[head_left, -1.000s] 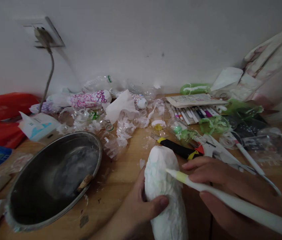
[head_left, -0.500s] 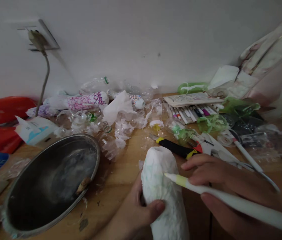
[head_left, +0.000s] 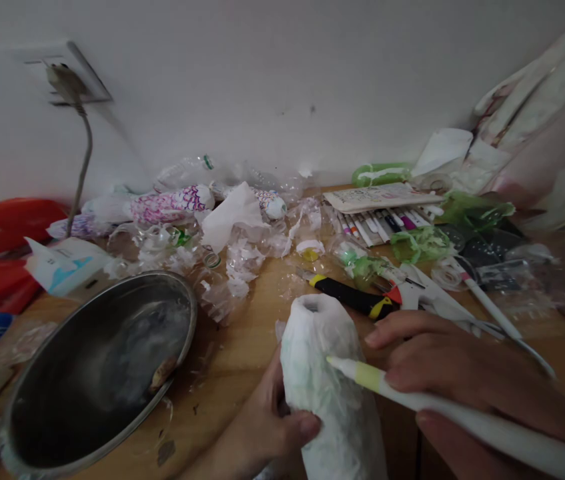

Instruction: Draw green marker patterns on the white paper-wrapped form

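Observation:
My left hand (head_left: pixel 272 417) is wrapped around the left side of a white paper-covered bottle (head_left: pixel 329 393), thumb across its front. The bottle stands tilted, its round opening at the top, with faint green marks on its surface. Between the thumb and fingers of my right hand (head_left: pixel 455 373) is a white marker (head_left: pixel 412 398) with a pale yellow-green band. Its tip is at the bottle's front; whether it touches I cannot tell. Just behind the bottle lies a black and yellow utility knife (head_left: pixel 349 293).
A metal bowl (head_left: pixel 107 360) with cloudy liquid stands at the left. Paper and plastic scraps (head_left: pixel 242 260), a pouch of markers (head_left: pixel 382 198) and decorated paper-covered bottles (head_left: pixel 172 205) lie along the wall. White-handled scissors (head_left: pixel 437 297) lie near my right hand. A plug (head_left: pixel 65 80) sits in the wall socket.
The marker tip has moved slightly down along the bottle, and my right hand has shifted a little right. The bottle's top opening shows more. The whole view has shifted slightly.

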Demonstrator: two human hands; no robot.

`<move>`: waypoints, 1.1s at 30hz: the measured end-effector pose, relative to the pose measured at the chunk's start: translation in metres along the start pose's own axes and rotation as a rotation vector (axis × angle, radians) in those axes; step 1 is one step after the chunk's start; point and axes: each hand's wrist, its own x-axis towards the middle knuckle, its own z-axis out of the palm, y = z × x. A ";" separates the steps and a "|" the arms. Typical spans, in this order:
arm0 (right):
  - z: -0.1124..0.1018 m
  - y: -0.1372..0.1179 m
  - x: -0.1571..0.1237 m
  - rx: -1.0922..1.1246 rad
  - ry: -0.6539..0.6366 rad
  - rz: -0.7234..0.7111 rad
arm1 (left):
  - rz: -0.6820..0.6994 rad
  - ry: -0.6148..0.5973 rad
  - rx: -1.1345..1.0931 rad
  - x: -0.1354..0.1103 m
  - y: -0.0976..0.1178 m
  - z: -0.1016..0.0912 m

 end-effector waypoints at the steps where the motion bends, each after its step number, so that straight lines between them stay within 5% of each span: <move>1: 0.000 0.001 -0.001 0.018 -0.030 -0.003 | -0.010 -0.012 -0.012 0.000 0.001 0.000; 17: -0.005 0.006 -0.003 0.029 -0.061 -0.009 | 0.068 -0.054 -0.027 0.004 -0.009 -0.010; 24: -0.012 0.005 0.005 -0.046 -0.083 0.003 | 0.035 0.022 -0.011 0.001 -0.003 -0.004; 29: 0.000 0.011 0.004 -0.152 0.112 0.124 | 0.005 0.064 -0.058 0.005 -0.006 -0.013; 33: 0.023 0.019 -0.013 -0.198 0.005 0.065 | -0.001 0.079 -0.027 0.016 -0.014 -0.024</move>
